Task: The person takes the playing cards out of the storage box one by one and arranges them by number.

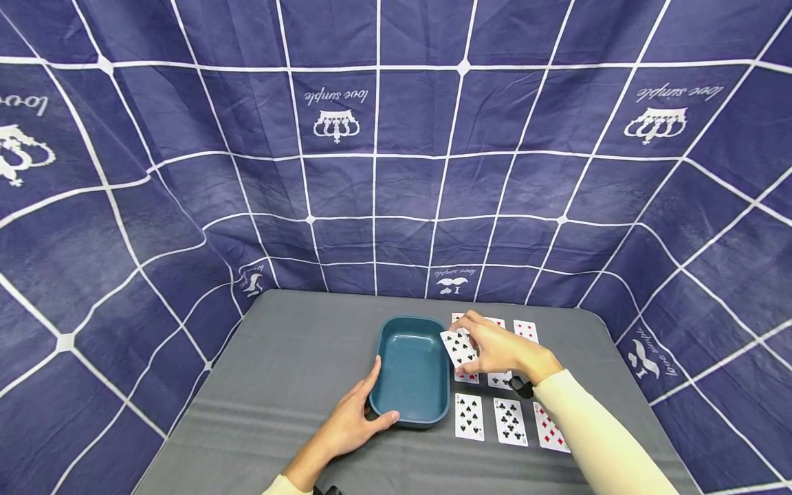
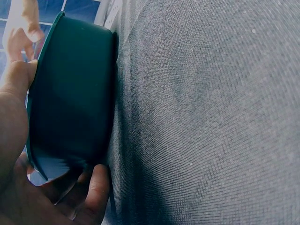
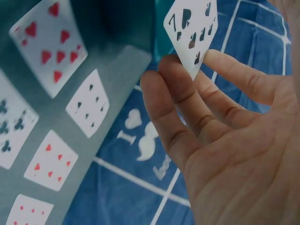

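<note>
A seven of spades playing card (image 1: 458,348) is pinched between the thumb and fingers of my right hand (image 1: 502,349), tilted up near the right rim of a blue-green tray (image 1: 411,377). The right wrist view shows the card's face (image 3: 193,29) above the fingertips (image 3: 154,93). My left hand (image 1: 350,421) grips the tray's near left corner, thumb over the near rim and fingers along the left side. From the left wrist, the tray's outer wall (image 2: 75,89) stands on the grey cloth, with curled fingers (image 2: 97,192) at its base. Inside, the tray's floor is bare.
Right of the tray, cards lie face up in rows: a near row with spades (image 1: 469,416), clubs (image 1: 510,421) and diamonds (image 1: 548,427), and farther ones partly behind my right hand, including a seven of hearts (image 3: 50,44) and six of spades (image 3: 89,104). Blue checked cloth (image 1: 408,185) surrounds the grey table (image 1: 284,371).
</note>
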{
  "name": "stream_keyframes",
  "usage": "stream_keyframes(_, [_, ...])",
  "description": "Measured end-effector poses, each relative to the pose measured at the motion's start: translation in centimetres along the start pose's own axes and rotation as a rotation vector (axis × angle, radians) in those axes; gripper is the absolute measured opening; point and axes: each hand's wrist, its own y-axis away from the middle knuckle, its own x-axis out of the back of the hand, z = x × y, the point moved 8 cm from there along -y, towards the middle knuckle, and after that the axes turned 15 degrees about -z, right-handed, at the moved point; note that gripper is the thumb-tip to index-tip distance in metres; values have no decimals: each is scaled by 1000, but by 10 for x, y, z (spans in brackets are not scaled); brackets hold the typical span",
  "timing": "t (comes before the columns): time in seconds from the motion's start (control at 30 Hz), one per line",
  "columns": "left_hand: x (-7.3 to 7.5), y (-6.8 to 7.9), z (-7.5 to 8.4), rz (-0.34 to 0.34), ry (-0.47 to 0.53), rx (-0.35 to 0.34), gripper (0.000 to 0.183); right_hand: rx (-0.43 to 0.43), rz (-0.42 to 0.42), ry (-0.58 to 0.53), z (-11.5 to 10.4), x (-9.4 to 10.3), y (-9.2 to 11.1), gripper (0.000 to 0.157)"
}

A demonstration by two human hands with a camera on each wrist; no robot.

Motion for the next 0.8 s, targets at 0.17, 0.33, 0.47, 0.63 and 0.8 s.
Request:
stream_keyframes(0.17, [1, 0, 0, 0, 4, -7, 113, -45, 17, -10, 16, 0, 16, 78])
stream_keyframes(0.33, [1, 0, 0, 3, 0, -6, 114, -72, 36, -13, 29, -2, 32, 80])
stream_keyframes(0.47, [1, 1, 1, 5, 8, -12, 114, -84, 61, -29, 43, -6, 45, 78])
stream_keyframes(0.63, [1, 1, 2, 5, 16, -19, 113, -94, 101, -24, 60, -11, 60, 77])
stream_keyframes(0.8, [1, 2, 3, 8, 8, -22, 114, -135, 121, -24, 77, -16, 76, 78])
